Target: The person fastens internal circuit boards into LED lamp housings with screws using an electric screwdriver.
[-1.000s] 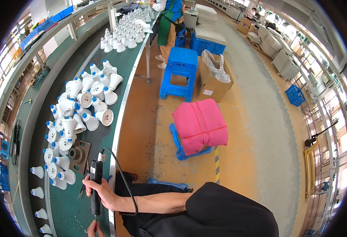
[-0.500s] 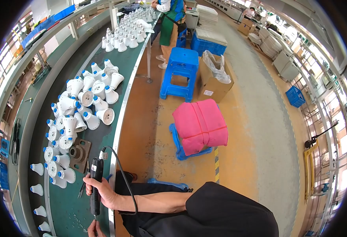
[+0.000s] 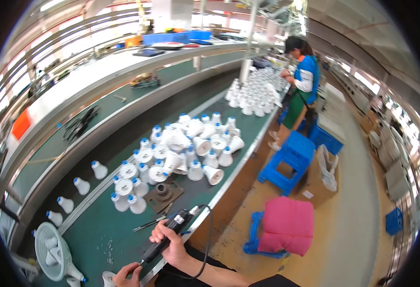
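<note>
My right hand point(image 3: 169, 243) is wrapped round a black electric screwdriver point(image 3: 180, 220), whose bit points down to the left. At the bit's tip my left hand point(image 3: 127, 276) has thumb and fingers pinched together; what lies between them is too small to make out. A white cone-shaped housing point(image 3: 108, 278) stands just left of my left hand, partly cut off by the frame. Beyond the screwdriver sits a brown metal fixture point(image 3: 162, 193), with tweezers point(image 3: 147, 224) lying in front. A heap of white housings with blue tips point(image 3: 174, 162) lies behind the fixture.
At the lower left, a pale green basket point(image 3: 41, 248) holds white parts. Single housings point(image 3: 81, 185) line the belt. Up the green bench point(image 3: 229, 191), a co-worker point(image 3: 305, 79) stands beside more white parts. Right of the bench are a blue stool point(image 3: 298, 146), carton point(image 3: 317, 189) and pink cushion point(image 3: 287, 225).
The camera view has swung left and up, bringing the basket and more of the co-worker into sight. My right hand still grips the screwdriver, and my left hand remains at its tip.
</note>
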Demonstrator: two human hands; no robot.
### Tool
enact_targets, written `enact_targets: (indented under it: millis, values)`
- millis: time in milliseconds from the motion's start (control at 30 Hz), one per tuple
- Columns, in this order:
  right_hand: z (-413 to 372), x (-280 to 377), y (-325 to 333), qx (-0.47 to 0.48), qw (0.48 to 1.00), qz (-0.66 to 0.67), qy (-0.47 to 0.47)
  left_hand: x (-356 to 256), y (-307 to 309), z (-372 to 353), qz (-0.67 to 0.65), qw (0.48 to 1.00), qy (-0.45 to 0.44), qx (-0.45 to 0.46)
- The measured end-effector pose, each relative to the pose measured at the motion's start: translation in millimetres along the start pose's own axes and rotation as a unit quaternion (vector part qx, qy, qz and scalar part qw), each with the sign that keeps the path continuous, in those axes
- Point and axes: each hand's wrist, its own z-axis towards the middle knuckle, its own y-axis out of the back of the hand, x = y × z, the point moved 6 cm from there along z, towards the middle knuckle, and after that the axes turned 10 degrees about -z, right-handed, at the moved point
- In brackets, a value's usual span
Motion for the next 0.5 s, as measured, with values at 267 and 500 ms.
enact_targets:
  millis: [267,500]
  values:
    - [1.5,-15.3,-3.6,-0.03,0.998,-0.009,-0.05,5.2,5.2,-0.4,-0.032,0.996,-0.066,-0.055]
    - [2.9,-19.0,-9.1,-0.016,0.999,0.022,-0.047,-23.3,32.7,-16.6,0.102,0.95,-0.278,-0.102]
